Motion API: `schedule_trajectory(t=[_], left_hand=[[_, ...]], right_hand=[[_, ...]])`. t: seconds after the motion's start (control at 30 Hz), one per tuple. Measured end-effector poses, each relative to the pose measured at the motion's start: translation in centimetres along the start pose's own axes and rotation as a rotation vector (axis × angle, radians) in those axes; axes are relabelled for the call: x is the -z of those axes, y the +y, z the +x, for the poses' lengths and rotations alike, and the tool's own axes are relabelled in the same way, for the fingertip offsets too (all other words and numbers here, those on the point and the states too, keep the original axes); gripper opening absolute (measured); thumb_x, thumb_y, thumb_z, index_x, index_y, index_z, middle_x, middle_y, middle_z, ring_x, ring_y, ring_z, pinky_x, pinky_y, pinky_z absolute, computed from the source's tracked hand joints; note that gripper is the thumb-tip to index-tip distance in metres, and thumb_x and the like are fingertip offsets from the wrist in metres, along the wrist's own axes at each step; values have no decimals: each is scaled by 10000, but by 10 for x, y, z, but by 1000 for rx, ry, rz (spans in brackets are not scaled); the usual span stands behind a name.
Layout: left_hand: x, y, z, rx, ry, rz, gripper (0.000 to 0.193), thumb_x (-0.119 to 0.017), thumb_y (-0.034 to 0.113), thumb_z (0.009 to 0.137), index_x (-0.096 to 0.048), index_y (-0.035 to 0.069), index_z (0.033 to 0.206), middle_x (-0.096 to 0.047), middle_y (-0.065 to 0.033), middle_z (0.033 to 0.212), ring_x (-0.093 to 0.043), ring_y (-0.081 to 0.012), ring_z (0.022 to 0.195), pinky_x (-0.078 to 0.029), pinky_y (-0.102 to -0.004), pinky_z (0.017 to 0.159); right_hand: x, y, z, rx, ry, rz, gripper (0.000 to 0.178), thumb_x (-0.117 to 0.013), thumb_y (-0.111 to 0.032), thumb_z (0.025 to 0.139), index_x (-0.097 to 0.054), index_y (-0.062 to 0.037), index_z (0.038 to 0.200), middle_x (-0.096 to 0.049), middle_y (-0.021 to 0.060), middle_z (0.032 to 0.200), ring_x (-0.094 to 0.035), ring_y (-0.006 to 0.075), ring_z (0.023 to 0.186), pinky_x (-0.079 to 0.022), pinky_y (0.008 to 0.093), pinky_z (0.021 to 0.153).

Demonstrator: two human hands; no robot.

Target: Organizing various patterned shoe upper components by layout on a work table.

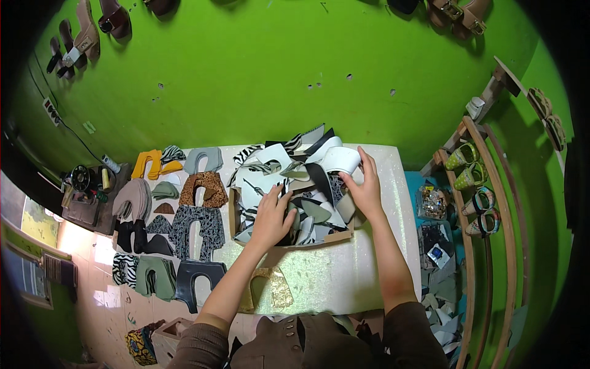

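Note:
A shallow cardboard box (332,238) on the table is heaped with cut shoe-material scraps (316,211) in white, black, grey-green and zebra stripe. At the heap's far right, my right hand (364,189) grips the right edge of a white curved cut piece (340,159) between fingers and thumb. My left hand (271,218) lies over the heap's left part, its fingers spread and touching the scraps. Whatever is under its palm is hidden. Nearer to me, a gold glittery U-shaped piece (281,288) lies on the table, partly covered by my left forearm.
Stacks of U-shaped pieces, among them yellow (145,165), leopard-print (212,192) and dark grey (203,275), line the table's left side. A sewing machine (81,178) stands beyond them. At right are a wooden rack (501,246) with sandals (471,175) and a blue bin (460,246) with scraps.

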State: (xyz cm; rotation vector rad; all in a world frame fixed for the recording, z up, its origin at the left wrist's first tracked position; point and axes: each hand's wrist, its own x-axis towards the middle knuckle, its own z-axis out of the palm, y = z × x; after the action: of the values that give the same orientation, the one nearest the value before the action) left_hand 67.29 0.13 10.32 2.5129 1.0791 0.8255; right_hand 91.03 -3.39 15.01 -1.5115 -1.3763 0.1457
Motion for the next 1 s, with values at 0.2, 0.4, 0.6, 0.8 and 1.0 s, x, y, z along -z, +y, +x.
schedule_trajectory(t=[0.2, 0.4, 0.6, 0.8, 1.0], left_hand=[[16, 4, 14, 64, 55, -130, 408, -560, 218, 845, -490, 10, 1189, -431, -224, 1259, -388, -388, 1204, -320, -444, 993], [19, -4, 12, 180, 140, -250, 526, -609, 273, 822, -435, 2, 1237, -375, -232, 1291, -394, -401, 1186, -339, -440, 970], [13, -11, 4, 208, 176, -6, 602, -700, 264, 721, -447, 55, 1226, -352, -239, 1290, -383, -414, 1167, -325, -462, 964], [6, -40, -11, 178, 147, 94, 385, -668, 237, 733, -569, 59, 1059, -472, -171, 1160, -414, -345, 1144, -294, -456, 974], [2, -21, -6, 201, 66, -17, 487, -631, 374, 775, -584, 13, 1100, -447, -211, 1237, -345, -368, 1224, -236, -462, 1024]], right_hand=[[-24, -9, -3, -164, -157, 568, 686, -669, -152, 807, -262, 3, 1337, -386, 243, 1312, -359, 297, 1262, -270, 371, 1044], [-56, -16, -26, -162, -317, 405, 703, -696, -155, 782, -260, -9, 1314, -357, 212, 1338, -313, 291, 1296, -272, 376, 1043], [-58, -28, -31, -110, -471, 368, 687, -719, -144, 753, -302, -21, 1285, -386, 178, 1342, -356, 292, 1278, -286, 348, 1033], [-49, -8, -27, -96, -396, 185, 687, -733, -150, 733, -330, -32, 1278, -394, 160, 1343, -395, 275, 1253, -316, 351, 1017], [-44, 11, -32, -95, -290, 271, 720, -737, -214, 733, -335, -65, 1312, -374, 200, 1336, -422, 312, 1229, -354, 376, 995]])
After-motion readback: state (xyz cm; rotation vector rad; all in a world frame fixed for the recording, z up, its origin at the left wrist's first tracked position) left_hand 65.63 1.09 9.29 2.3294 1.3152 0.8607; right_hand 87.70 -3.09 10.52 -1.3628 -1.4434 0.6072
